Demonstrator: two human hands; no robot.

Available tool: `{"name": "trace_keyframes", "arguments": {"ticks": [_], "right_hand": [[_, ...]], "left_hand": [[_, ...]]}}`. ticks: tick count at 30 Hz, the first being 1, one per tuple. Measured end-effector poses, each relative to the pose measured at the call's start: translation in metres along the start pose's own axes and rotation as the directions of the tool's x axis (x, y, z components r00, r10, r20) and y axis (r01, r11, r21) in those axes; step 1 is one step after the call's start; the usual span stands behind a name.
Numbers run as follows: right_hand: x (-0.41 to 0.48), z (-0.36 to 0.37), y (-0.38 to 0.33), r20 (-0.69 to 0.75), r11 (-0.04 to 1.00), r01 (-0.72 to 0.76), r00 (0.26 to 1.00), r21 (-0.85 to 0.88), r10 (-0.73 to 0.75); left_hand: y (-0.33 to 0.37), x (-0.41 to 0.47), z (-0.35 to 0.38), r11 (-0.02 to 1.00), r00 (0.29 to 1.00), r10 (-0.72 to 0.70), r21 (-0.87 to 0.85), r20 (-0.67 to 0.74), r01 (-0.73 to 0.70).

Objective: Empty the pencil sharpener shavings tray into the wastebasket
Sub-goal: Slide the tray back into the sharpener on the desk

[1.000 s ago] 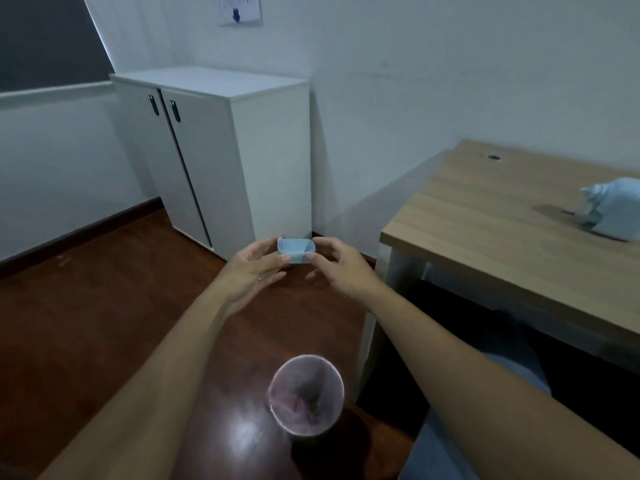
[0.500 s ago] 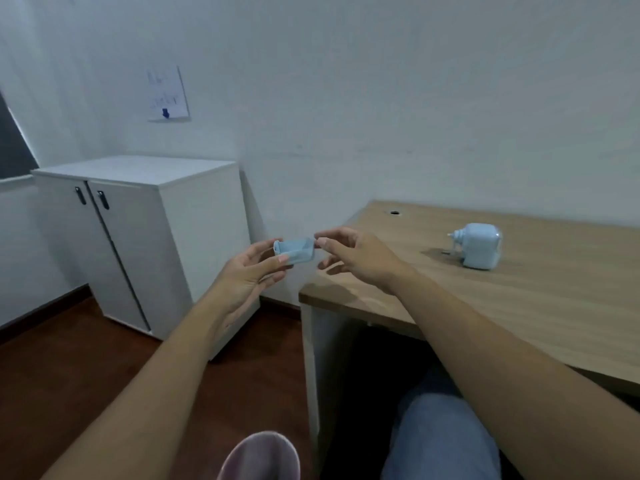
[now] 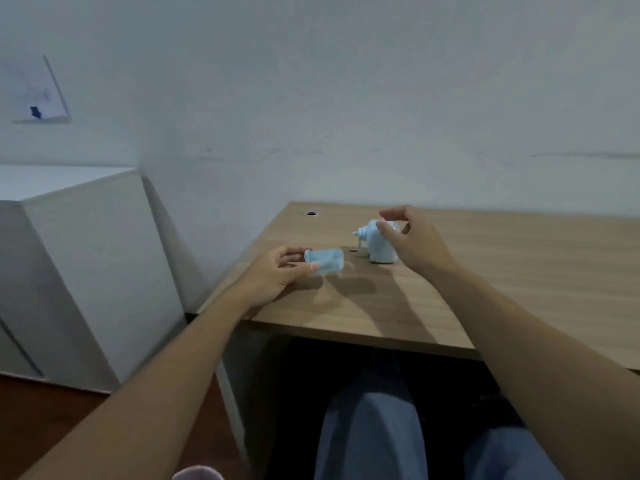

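The shavings tray [image 3: 325,260] is a pale blue box held above the wooden desk [image 3: 502,282], near its left front corner; the left hand [image 3: 277,271] pinches it at its left end, thumb on the near wall and fingers [image 3: 294,251] behind; the tray's long axis runs out from that grip rightward, toward the pencil sharpener [image 3: 379,245]. The sharpener stands on the desk just right of the tray's free end, apart from it; the right hand [image 3: 412,242] hovers at the sharpener's top and right side, fingers loosely curled and parted, holding nothing; contact with the housing cannot be confirmed. The left hand is the nearer to the tray and is its sole carrier. The wastebasket [image 3: 197,473] shows only as a rim at the bottom edge, well below and behind the grip. Against the frame half a second back, the right hand has left the tray's right end and gone to the sharpener; the tray has travelled from beside the desk to over it; reinsertion appears the likely next step.
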State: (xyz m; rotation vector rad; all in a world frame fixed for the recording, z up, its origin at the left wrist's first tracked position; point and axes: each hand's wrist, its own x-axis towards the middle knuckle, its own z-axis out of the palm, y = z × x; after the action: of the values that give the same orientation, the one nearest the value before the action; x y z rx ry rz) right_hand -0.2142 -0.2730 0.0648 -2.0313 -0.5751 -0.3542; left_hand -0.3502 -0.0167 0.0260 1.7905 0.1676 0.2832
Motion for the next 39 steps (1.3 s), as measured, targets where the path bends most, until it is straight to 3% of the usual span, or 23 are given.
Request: {"name": "trace_keyframes", "arguments": {"ticks": [4,8,15,22,32,39], "right_hand": [[0.003,-0.007,0.048,-0.007,0.994,-0.108,0.994,0.007,0.108],[0.012,-0.008,0.081,0.191,0.979,-0.197,0.964,0.057,0.183],[0.061,-0.002,0.105,0.347,0.996,-0.069,0.937,0.049,0.048],[0.073,-0.001,0.118,0.384,0.989,-0.067,0.923,0.132,0.011],[0.072,0.008,0.123,0.39,0.975,-0.111,0.92,0.192,0.028],[0.071,0.014,0.125,0.351,0.982,-0.099,0.936,0.162,0.037]], "left_hand": [[0.003,0.029,0.026,0.993,0.998,0.027,0.112,0.06,-0.034],[-0.004,0.064,0.039,0.983,0.992,0.03,0.175,0.126,-0.052],[-0.021,0.116,0.041,0.977,0.98,0.04,0.198,0.193,-0.079],[-0.027,0.144,0.04,0.959,0.98,0.073,0.256,0.184,-0.12],[-0.024,0.147,0.062,0.98,0.989,0.012,0.195,0.149,-0.041],[-0.02,0.15,0.086,0.946,0.981,0.014,0.316,0.195,-0.076]]}}
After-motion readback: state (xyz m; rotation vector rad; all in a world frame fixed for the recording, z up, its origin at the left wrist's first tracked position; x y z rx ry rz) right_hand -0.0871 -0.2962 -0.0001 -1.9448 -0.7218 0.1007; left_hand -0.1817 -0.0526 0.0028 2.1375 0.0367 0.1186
